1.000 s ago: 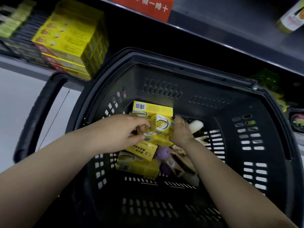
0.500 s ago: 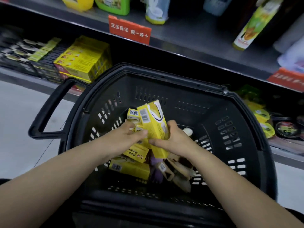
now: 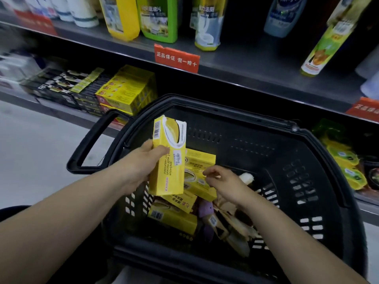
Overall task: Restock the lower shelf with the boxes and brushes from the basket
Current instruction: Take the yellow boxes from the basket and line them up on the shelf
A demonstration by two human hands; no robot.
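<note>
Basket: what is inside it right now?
Several yellow boxes lie piled in the basket, with a purple brush and brown-packaged brushes beside them. The held box and right hand cover part of the pile; anything beneath it is hidden.

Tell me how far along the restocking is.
Early. A yellow stack stands on the lower shelf, possibly older stock. The left hand holds one box above the basket; the right hand hovers by another. Several loose boxes and the brushes remain inside.
</note>
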